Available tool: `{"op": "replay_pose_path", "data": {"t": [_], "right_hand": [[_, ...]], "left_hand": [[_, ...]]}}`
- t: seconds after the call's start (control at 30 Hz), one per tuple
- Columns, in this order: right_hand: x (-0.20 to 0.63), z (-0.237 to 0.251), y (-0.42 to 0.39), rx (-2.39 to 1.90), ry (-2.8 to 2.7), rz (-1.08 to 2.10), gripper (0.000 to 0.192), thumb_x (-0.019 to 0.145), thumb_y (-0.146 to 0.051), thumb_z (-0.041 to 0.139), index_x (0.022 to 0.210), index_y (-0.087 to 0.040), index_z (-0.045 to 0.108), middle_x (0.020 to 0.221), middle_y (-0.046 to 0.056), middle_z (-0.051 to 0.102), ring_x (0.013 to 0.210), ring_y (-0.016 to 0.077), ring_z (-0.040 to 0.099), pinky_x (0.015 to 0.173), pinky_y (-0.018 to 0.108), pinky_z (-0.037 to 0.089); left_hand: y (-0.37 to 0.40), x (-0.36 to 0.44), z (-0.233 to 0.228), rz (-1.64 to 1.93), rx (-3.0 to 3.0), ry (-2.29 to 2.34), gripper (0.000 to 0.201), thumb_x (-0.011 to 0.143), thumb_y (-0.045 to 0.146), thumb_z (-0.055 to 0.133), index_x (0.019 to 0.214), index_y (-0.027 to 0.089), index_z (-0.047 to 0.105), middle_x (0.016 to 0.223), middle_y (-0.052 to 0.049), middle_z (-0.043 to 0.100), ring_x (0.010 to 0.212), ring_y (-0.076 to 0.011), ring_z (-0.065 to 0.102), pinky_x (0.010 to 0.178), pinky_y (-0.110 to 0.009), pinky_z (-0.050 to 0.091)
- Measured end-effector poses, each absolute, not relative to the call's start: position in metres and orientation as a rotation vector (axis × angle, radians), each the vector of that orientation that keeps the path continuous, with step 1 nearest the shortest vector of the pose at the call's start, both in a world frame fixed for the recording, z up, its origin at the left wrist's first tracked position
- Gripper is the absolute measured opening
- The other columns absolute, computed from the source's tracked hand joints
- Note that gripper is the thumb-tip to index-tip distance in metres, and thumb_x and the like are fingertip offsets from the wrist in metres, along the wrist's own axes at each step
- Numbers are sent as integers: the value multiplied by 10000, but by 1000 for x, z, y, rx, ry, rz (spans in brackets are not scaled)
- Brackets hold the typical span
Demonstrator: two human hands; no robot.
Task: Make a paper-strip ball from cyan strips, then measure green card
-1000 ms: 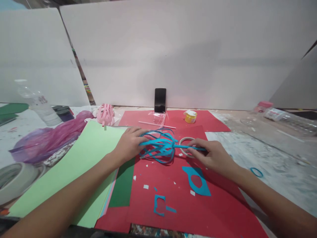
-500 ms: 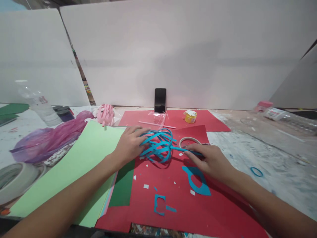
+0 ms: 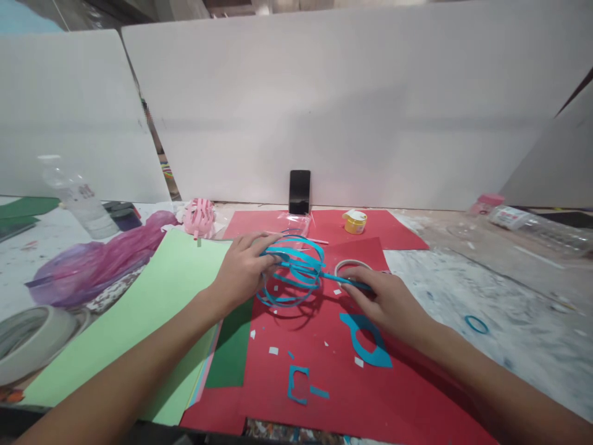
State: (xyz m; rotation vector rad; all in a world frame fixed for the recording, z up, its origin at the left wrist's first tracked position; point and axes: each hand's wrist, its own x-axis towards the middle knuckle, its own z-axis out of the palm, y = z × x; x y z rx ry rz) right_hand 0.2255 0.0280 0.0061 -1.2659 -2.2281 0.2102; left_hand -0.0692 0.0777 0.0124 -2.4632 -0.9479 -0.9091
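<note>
Green paper sheet lies left of the big red paper sheet, under the left forearm. Left hand curls its fingers round the looped end of a bundle of turquoise paper strips, held just above the red sheet's far half. Right hand pinches the bundle's narrow tail, beside a white tape ring. Turquoise paper offcut lies on the red sheet, under the right wrist.

No text can be read anywhere. The label on the clear bottle at far left and the label on the lying bottle at far right show print too blurred to make out.
</note>
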Motion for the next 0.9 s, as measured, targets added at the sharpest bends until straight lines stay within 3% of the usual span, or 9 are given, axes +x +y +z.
{"op": "replay_pose_path", "data": {"t": [0.13, 0.2, 0.33, 0.43, 0.6, 0.67, 0.73, 0.8, 0.9], "right_hand": [[234, 10, 42, -1366, -2138, 137, 244, 933, -310, 433, 1042, -200, 621, 931, 85, 722, 769, 222, 674, 652, 308, 472], [240, 14, 50, -1404, -2044, 41, 260, 940, -328, 418, 1033, -184, 613, 913, 92, 718, 762, 231, 670, 648, 318, 460], [242, 25, 57, -1370, -1961, -31, 280, 954, -328, 382, 1026, -175, 605, 909, 103, 713, 773, 241, 669, 636, 321, 454], [235, 29, 56, -1313, -1933, -85, 269, 956, -321, 382, 1033, -175, 594, 968, 117, 702, 842, 256, 667, 681, 337, 467], [231, 24, 54, -1272, -1881, -90, 258, 957, -318, 385, 1053, -176, 578, 1029, 128, 677, 933, 271, 641, 754, 361, 463], [233, 22, 55, -1283, -1814, -34, 260, 951, -325, 399, 1052, -166, 578, 999, 122, 671, 901, 259, 634, 758, 359, 456], [234, 20, 58, -1308, -1723, 75, 271, 946, -355, 413, 1038, -164, 582, 910, 94, 663, 815, 236, 623, 721, 345, 454], [231, 18, 60, -1291, -1592, 227, 288, 937, -402, 432, 1013, -168, 582, 822, 57, 634, 740, 207, 596, 678, 323, 452], [216, 15, 59, -1149, -1372, 516, 325, 896, -484, 492, 986, -179, 558, 735, 8, 574, 630, 161, 543, 576, 276, 437]], "left_hand": [[73, -80, 53, -1021, -2485, -999, 354, 836, 297, 682, 1184, 275, 620, 1464, -59, 447, 1328, -293, 411, 1072, -508, 365], [67, -86, 77, -1176, -2453, -1042, 423, 829, 363, 688, 1231, 289, 579, 1480, -47, 413, 1332, -277, 414, 1076, -468, 377], [62, -75, 102, -1401, -2307, -979, 139, 894, 308, 613, 1006, 235, 650, 1053, -32, 668, 1017, -202, 618, 907, -357, 483], [69, -52, 101, -1193, -2292, -906, 113, 906, 280, 592, 966, 223, 669, 876, -28, 684, 827, -192, 614, 776, -348, 469], [82, -37, 90, -968, -2214, -892, 109, 899, 235, 578, 877, 247, 684, 792, -25, 656, 762, -201, 566, 721, -356, 412], [80, -38, 81, -1252, -2220, -1000, 104, 879, 221, 589, 932, 245, 674, 779, -16, 629, 754, -190, 554, 736, -350, 422], [74, -36, 67, -1752, -2212, -1282, 175, 837, 234, 623, 1010, 234, 651, 783, -9, 605, 734, -177, 542, 723, -332, 436], [68, -25, 51, -2205, -2298, -1618, 180, 792, 263, 660, 966, 218, 658, 770, -11, 612, 689, -165, 543, 674, -311, 443], [63, 7, 33, -2241, -2659, -1763, 216, 730, 323, 723, 897, 185, 715, 810, -67, 690, 701, -187, 615, 660, -316, 475]]}}
